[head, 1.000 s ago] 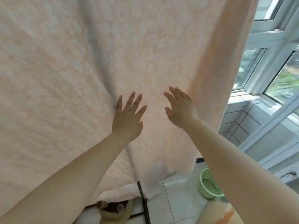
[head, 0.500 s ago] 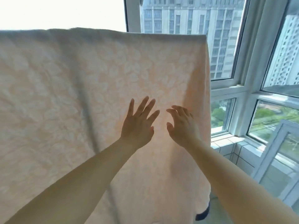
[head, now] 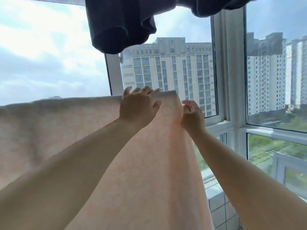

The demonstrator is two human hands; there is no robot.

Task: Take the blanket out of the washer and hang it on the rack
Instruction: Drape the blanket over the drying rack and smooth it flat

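A dark navy garment (head: 123,25) is seen hanging from above at the top of the view, its folded lower edge drooping in front of the glass; a second dark piece (head: 214,5) is hung to its right. A white window frame (head: 227,67) is set behind them, with an upright post (head: 114,73) further left. Through the panes a tall beige apartment block (head: 167,67) is seen, and more high-rise towers (head: 272,70) are seen at the right. Cloudy sky (head: 46,47) is shown at the left. Green trees (head: 282,123) are seen low at the right. A tiled sill (head: 221,208) is glimpsed at the bottom right.
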